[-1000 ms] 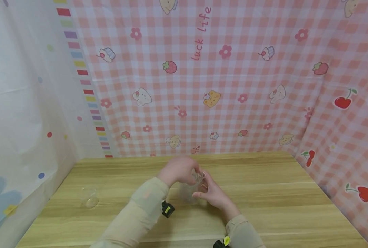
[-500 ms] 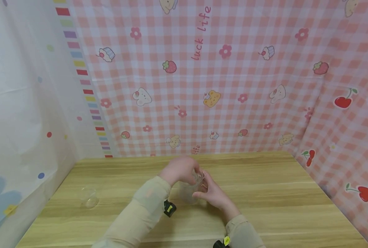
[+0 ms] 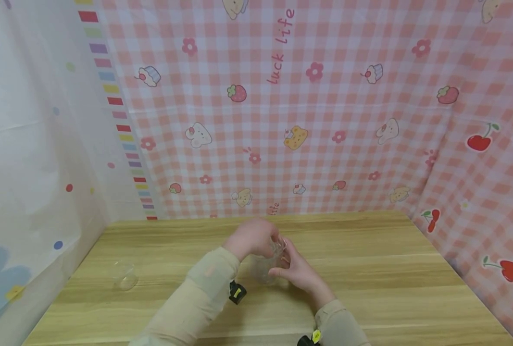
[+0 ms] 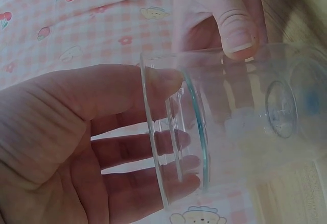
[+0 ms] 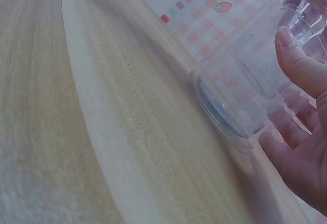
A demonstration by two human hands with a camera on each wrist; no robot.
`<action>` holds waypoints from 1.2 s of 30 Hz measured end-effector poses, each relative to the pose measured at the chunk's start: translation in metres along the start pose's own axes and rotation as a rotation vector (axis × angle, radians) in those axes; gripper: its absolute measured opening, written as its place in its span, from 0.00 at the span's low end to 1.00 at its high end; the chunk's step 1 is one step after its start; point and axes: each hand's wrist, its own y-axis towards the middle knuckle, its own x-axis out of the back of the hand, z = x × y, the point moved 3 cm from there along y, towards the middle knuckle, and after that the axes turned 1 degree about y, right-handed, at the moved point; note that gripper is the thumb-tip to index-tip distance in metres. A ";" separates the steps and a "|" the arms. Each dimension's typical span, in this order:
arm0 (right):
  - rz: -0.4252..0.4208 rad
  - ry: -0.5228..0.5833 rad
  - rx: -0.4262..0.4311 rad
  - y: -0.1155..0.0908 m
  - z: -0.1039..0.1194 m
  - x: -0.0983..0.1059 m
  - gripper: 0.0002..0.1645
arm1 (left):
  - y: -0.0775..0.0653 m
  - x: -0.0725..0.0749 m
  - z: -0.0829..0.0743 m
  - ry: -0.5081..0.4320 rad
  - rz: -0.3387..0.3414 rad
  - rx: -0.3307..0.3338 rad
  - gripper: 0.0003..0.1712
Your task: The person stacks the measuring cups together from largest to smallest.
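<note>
A clear cup (image 3: 262,268) is between my two hands at the middle of the table, with a smaller clear cup's round base (image 4: 281,109) showing inside it. My left hand (image 3: 253,238) reaches over the top and grips the rim end with thumb and fingers, which show through the clear wall. From the right side, my right hand (image 3: 299,271) holds the outer wall, its thumb (image 5: 294,55) on the near side and fingers around. The outer cup's base (image 5: 219,112) is close to the tabletop; I cannot tell whether it touches.
Another clear cup (image 3: 126,278) sits apart on the left of the wooden table (image 3: 369,288). A pink checked cloth (image 3: 273,115) hangs behind the table and on the right; a white patterned cloth (image 3: 35,158) is on the left.
Both hands keep their grip on the cups. My left forearm has shifted very slightly to the right; the cup on the left has not moved.
</note>
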 end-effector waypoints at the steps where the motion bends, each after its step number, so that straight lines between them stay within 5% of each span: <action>1: 0.000 0.001 -0.001 0.000 0.000 0.000 0.52 | 0.000 0.000 0.000 -0.003 -0.002 0.000 0.17; 36: -0.006 0.017 -0.013 0.000 0.000 -0.001 0.51 | -0.007 -0.003 0.001 -0.021 -0.063 -0.015 0.16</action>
